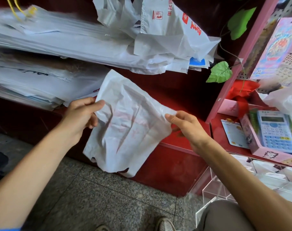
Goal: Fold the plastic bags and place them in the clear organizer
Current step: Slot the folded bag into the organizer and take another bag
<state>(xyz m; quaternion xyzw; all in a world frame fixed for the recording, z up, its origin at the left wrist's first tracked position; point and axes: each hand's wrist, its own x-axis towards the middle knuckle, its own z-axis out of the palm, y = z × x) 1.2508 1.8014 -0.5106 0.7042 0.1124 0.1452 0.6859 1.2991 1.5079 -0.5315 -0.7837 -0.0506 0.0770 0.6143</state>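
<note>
Nearest of all, the toe of a shoe [165, 224] stands on the speckled stone floor [108, 197], below the white plastic bag [127, 127] that everything here hangs around. That bag is held up in the air in front of the dark red worktop [172, 90], crumpled, with faint red print showing through it and its handles drooping at the lower edge. The left hand [82, 114] pinches the bag's upper left edge, thumb on top and fingers curled behind the film. The right hand [188, 125] grasps the bag's right edge the same way, thumb and fingers closed on the plastic. Down to the right of the bag sits the clear organizer [241, 185], its acrylic compartments holding white folded pieces. Further right of the bag, a pale blue calculator [275, 132] lies in a pink tray [258, 147] on the pink shelf unit [238, 59]. Beyond the bag, on the worktop, lies a heap of loose white bags [158, 39], some with red lettering. Left of the bag, flat stacks of clear and white bags [42, 55] are piled up. A green artificial leaf [220, 72] hangs up to the right of the bag.
</note>
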